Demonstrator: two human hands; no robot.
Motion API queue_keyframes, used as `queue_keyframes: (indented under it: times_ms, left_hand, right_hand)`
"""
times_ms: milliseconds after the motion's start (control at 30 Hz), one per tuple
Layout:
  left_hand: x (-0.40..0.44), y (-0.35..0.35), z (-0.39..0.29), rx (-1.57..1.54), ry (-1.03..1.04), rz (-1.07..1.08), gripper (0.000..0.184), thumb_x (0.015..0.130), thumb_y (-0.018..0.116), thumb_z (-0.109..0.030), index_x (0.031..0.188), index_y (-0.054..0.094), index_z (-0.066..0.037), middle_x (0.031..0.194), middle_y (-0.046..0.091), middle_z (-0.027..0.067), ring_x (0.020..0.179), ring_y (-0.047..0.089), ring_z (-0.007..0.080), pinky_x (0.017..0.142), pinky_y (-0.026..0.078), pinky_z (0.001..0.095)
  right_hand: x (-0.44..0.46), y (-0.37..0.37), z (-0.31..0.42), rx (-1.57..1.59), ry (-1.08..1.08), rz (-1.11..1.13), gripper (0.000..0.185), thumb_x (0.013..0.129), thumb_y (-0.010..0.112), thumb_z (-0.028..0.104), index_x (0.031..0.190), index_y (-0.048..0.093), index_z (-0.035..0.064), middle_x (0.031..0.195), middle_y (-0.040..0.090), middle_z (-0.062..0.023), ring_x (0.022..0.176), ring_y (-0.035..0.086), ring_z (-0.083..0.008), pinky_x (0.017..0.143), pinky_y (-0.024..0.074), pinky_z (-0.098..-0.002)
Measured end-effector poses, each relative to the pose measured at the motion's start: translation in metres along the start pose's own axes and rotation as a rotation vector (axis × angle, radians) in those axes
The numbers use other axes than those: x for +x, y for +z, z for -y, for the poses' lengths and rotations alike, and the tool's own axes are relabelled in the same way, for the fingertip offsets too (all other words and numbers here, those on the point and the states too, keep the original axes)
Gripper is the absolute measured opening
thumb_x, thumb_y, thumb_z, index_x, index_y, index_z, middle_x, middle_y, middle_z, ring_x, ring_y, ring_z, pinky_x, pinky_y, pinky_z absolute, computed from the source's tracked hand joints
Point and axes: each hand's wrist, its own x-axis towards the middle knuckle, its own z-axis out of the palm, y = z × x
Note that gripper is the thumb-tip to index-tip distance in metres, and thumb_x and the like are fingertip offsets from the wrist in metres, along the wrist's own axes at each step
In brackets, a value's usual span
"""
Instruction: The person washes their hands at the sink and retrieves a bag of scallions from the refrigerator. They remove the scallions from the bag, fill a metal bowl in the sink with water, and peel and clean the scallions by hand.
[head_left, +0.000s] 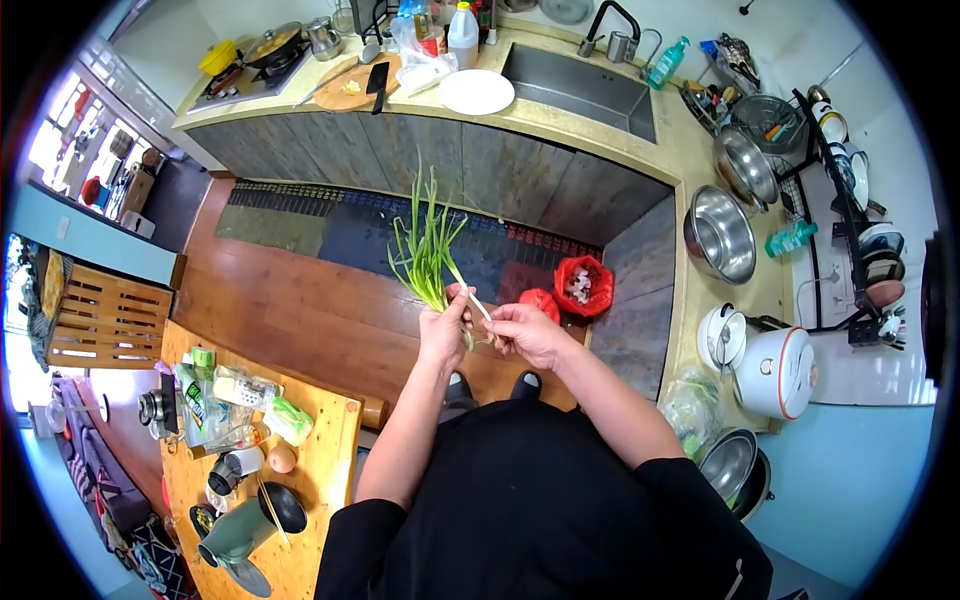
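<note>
A bunch of green onions [425,262] stands up out of my left hand [446,325], whose fingers are wrapped round the white lower stems. The long green leaves fan away from me over the floor. My right hand [528,333] pinches the white root end of one green onion, which leans out to the right of the bunch. Thin roots dangle between the two hands. Both hands are close together in front of my body, above the wooden floor [300,300]. My fingers hide part of the stems.
A red-lined bin [597,304] with scraps stands by the cabinets, beyond my right hand. Along the counter are a cutting board [340,97] with a cleaver [377,84], a white plate [477,101] and a sink [570,92]. A wooden table [325,420] is at left.
</note>
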Motion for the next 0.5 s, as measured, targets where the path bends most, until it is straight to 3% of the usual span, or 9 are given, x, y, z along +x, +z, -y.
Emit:
queue_keyframes:
  times_ms: [167,267,333,500]
  left_hand:
    - [-0.001,-0.003,-0.005,-0.140,-0.058,-0.158,0.021,0.093,0.064,-0.022,0.107,0.062,-0.007,0.095,0.068,0.0036,0.058,0.051,0.0057,0.050,0.042,0.0192]
    - [0.008,-0.034,-0.011,-0.629,-0.038,-0.200,0.024,0.097,0.054,-0.034,0.096,0.061,-0.011,0.073,0.059,-0.0031,0.051,0.043,0.0055,0.045,0.036,0.0202]
    - [0.014,-0.047,-0.011,-0.690,-0.046,-0.264,0.021,0.097,0.056,-0.032,0.086,0.058,-0.013,0.063,0.049,-0.0049,0.048,0.041,0.0054,0.043,0.035,0.0200]
    - [0.012,-0.051,0.017,-0.584,-0.165,-0.174,0.016,0.089,0.068,-0.019,0.081,0.055,-0.014,0.068,0.053,-0.0041,0.052,0.045,0.0057,0.046,0.037,0.0212]
  right_hand:
    - [-0.002,-0.004,-0.016,-0.102,-0.192,-0.164,0.012,0.090,0.065,0.014,0.094,0.061,0.0033,0.072,0.058,0.0014,0.059,0.051,-0.0058,0.053,0.0399,-0.0201]
    - [-0.005,-0.007,-0.016,-0.133,-0.290,-0.242,0.012,0.090,0.065,0.013,0.095,0.062,0.0021,0.072,0.058,0.0012,0.060,0.050,-0.0054,0.055,0.0401,-0.0201]
    - [-0.009,-0.008,-0.016,-0.155,-0.307,-0.276,0.012,0.090,0.065,0.012,0.095,0.062,0.0017,0.073,0.058,0.0011,0.061,0.050,-0.0055,0.055,0.0404,-0.0203]
    - [-0.011,-0.007,-0.021,-0.229,-0.391,-0.321,0.012,0.089,0.066,0.011,0.095,0.063,0.0011,0.078,0.059,0.0014,0.065,0.051,-0.0049,0.058,0.0419,-0.0202]
